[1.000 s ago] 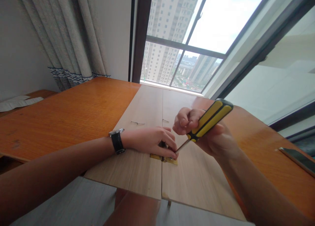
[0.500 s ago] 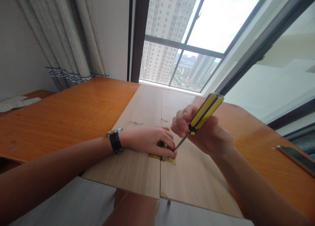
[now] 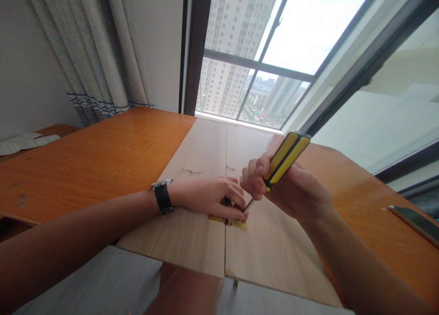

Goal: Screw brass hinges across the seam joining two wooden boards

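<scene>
Two pale wooden boards (image 3: 192, 235) lie side by side, with a brass hinge (image 3: 216, 218) across their seam. My left hand (image 3: 209, 195), with a black-strapped watch (image 3: 163, 198) on the wrist, rests over the hinge; its fingers are bent and pressed together around something small that I cannot make out. My right hand (image 3: 291, 187) is closed around a yellow and black screwdriver (image 3: 288, 159). The screwdriver slants down to the left, its shaft reaching my left fingertips at the hinge's right leaf. The tip itself is hidden.
Loose screws (image 3: 191, 171) lie on the left board, and another screw (image 3: 230, 168) is by the seam. The boards lie on an orange wooden table (image 3: 103, 155). A phone-like dark object (image 3: 414, 223) is at the right. A window (image 3: 257, 68) stands behind.
The fingers of my right hand have shifted slightly on the screwdriver handle, and the hand sits a little lower and further right. My left hand stays over the hinge. The whole view has shifted slightly.
</scene>
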Demonstrator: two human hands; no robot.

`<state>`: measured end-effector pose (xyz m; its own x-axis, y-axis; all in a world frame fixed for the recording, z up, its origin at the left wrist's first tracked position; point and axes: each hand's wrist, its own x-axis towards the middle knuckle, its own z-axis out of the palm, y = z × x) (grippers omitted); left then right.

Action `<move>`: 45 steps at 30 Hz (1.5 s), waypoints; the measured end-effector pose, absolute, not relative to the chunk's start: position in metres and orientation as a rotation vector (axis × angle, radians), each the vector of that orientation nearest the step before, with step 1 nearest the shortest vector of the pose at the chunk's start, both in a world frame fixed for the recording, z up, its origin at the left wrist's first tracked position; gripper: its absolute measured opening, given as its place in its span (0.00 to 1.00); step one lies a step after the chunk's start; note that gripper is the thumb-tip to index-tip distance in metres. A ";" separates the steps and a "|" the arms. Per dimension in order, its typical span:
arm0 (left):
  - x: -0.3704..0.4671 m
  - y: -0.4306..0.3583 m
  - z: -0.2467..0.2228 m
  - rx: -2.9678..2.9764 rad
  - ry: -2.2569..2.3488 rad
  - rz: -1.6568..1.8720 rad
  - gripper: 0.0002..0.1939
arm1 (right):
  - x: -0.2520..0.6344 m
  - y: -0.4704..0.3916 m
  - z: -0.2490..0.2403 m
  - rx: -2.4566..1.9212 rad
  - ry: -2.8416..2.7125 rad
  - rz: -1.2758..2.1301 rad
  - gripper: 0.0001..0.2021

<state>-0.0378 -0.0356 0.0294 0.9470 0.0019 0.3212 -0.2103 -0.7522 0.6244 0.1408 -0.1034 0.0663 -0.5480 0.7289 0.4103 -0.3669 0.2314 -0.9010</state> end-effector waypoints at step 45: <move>-0.040 -0.038 0.028 2.373 -0.111 0.422 0.08 | 0.139 -0.103 0.063 -0.435 -1.655 1.297 0.13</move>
